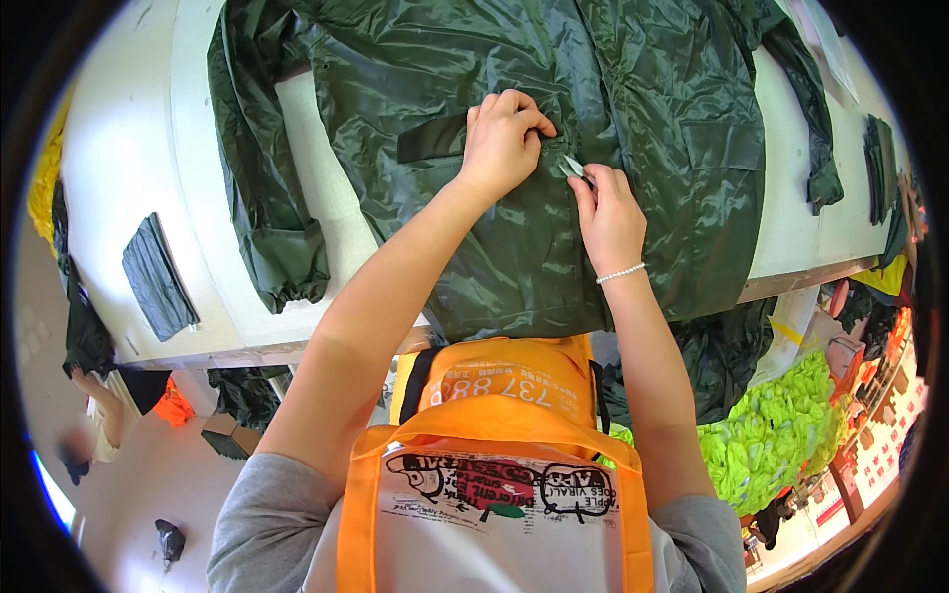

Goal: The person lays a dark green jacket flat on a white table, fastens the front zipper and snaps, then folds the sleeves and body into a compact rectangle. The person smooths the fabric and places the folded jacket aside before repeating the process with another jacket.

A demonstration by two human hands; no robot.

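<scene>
A shiny dark green jacket [415,227] lies spread on the white table, its sleeves out to both sides. My left hand [502,143] is closed at the jacket's front, thumb and fingers pinching near the front edge, just right of a pocket flap [427,141]. What exactly sits between those fingertips is too small to make out beyond the fabric. My right hand [613,219] holds small metal thread snips [572,167] between thumb and fingers. Their tips point up and left, close to the jacket front and a short way below my left fingertips.
Folded dark green pieces lie at the table's left [160,277] and far right [878,170]. Below the front edge hang more dark green garments [717,366], beside a bright yellow-green heap [766,435]. At lower left are a cardboard box [229,436] and another person's arm [101,400].
</scene>
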